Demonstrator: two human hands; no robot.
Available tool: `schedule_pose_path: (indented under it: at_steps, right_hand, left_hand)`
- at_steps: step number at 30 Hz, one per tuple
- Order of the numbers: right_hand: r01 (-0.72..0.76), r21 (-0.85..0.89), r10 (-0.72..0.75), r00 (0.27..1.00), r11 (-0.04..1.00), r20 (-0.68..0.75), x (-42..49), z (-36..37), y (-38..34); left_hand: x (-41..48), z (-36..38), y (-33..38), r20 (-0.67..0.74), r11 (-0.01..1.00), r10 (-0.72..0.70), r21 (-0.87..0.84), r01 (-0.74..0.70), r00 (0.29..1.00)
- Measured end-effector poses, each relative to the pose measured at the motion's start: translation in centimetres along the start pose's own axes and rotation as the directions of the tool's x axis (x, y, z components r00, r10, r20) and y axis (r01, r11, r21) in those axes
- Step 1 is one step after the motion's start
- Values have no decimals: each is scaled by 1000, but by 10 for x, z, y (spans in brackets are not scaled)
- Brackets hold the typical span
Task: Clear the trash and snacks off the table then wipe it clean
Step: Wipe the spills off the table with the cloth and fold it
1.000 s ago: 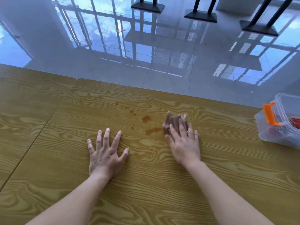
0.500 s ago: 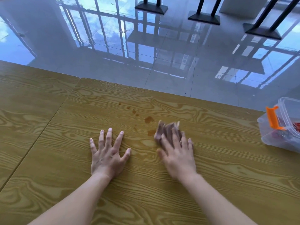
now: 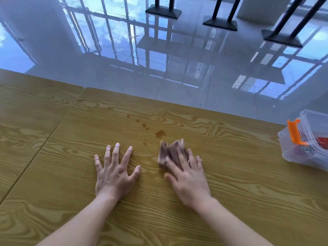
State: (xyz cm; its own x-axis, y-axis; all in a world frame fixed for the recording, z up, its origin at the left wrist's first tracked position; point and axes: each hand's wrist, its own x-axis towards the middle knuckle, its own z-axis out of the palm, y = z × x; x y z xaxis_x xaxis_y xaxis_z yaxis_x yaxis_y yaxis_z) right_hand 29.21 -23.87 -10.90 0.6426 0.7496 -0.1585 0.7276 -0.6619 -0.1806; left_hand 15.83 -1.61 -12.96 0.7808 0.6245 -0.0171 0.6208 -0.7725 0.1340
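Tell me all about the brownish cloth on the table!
The cloth is small, brownish-purple and crumpled into folds, with paler edges, and looks soft; it is blurred. It lies on the wooden table, pressed under the fingers of the right hand. Just beyond it sit brown stains.

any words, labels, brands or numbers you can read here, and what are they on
None can be read.
On the clear plastic box with its orange latch: no label shows; the red thing inside is too blurred to show any print.
On the brown cloth under the right hand, and on the wooden table: no writing.
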Motion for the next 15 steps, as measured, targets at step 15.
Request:
schedule_pose_path:
  at_steps: [15]
  right_hand:
    - [231,-60,-230,973,971,16,-30,4,0]
  left_hand:
    - [-2,-7,0,-8,997,-4,-75,3,1000]
